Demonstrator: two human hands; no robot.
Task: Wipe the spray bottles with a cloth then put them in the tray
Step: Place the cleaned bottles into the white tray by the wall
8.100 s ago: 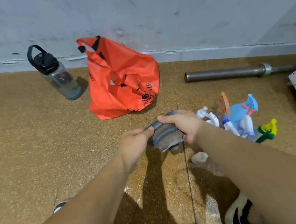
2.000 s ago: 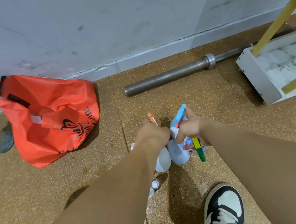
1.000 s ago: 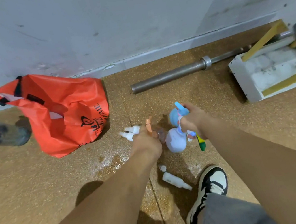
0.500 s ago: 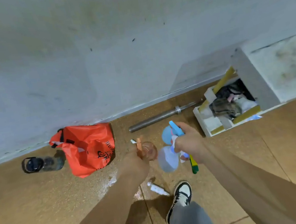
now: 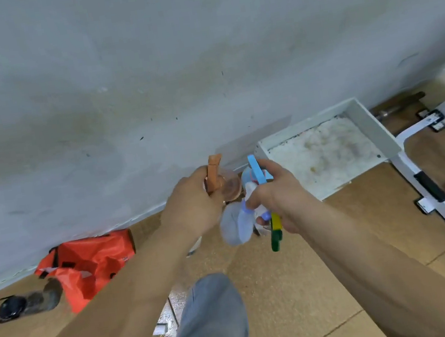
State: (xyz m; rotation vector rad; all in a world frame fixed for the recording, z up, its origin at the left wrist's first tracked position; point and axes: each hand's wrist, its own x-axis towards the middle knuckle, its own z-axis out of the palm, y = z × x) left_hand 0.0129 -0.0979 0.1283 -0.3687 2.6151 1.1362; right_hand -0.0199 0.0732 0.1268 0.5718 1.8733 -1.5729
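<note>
View down from head height, person standing. L hand (image 5: 192, 204): fingers curled round the neck of an orange-trigger spray bottle (image 5: 215, 175) w/ clear pinkish body, held up in front of the wall (image 5: 144, 79). R hand (image 5: 280, 197) just beside it, fingers wrapped round a bunch of spray bottles (image 5: 250, 210): blue trigger (image 5: 256, 170) on top, pale body (image 5: 235, 225) hanging below, green-yellow trigger (image 5: 276, 232) nearest. No. of bottles in bunch: can't tell. White tray (image 5: 368, 129) just right of R hand, against the wall, stained bottom showing. Floor (image 5: 305, 285) at left: orange bag (image 5: 91, 263), dark water bottle (image 5: 28, 304) on its side. Grey trouser leg (image 5: 212, 320) near centre. White metal frame (image 5: 435, 208) far right.
</note>
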